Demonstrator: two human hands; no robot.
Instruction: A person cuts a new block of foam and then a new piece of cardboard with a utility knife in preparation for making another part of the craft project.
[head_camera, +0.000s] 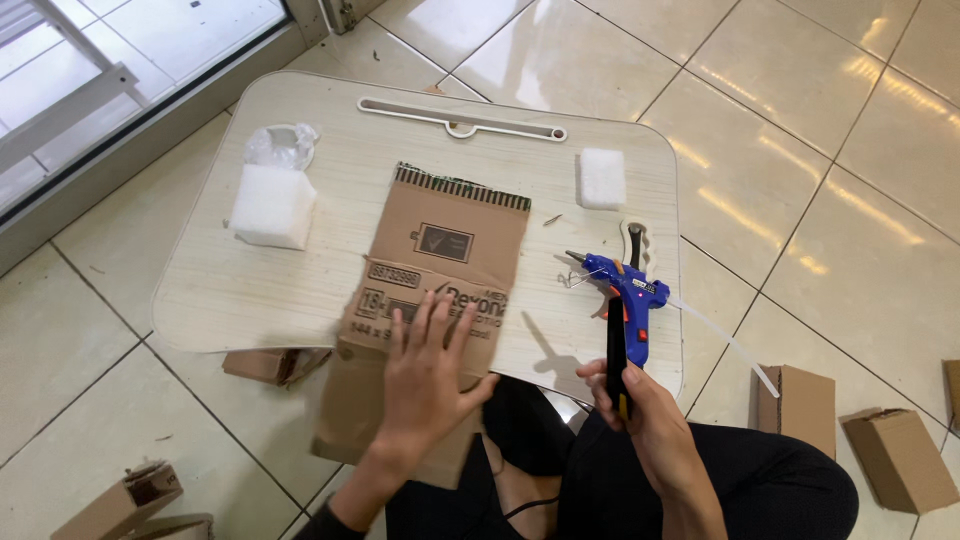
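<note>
Your left hand (428, 375) lies flat and open on the cardboard (440, 265), fingers spread, palm pressing the lower part of the sheet. The cardboard sits in the middle of the frame, its upper half on the lap desk (240, 290) and its lower end hanging off the near edge toward your knees. It looks light and fairly stiff but creased across the middle, so it would likely fold there if lifted by one end; a flat palm on it, or a pinch at a side edge close to the crease, seems the surest hold. Its torn corrugated top edge looks easy to crush.

Your right hand (650, 420), in the lower right, is closed around a black and yellow cutter (617, 355), held upright with its tip pointing up the frame. The wrist is bent inward and the forearm comes up from the bottom edge over your dark trousers. Whether the blade is out, you cannot tell from here.

Just beyond the cutter stands a blue glue gun (625, 290), nozzle toward the cardboard, a glue stick trailing to the right. Near it at the top lies a small foam pad (602, 178); a larger foam block (272, 205) sits at upper left. Small boxes (900, 455) rest on the floor tiles at lower right.
</note>
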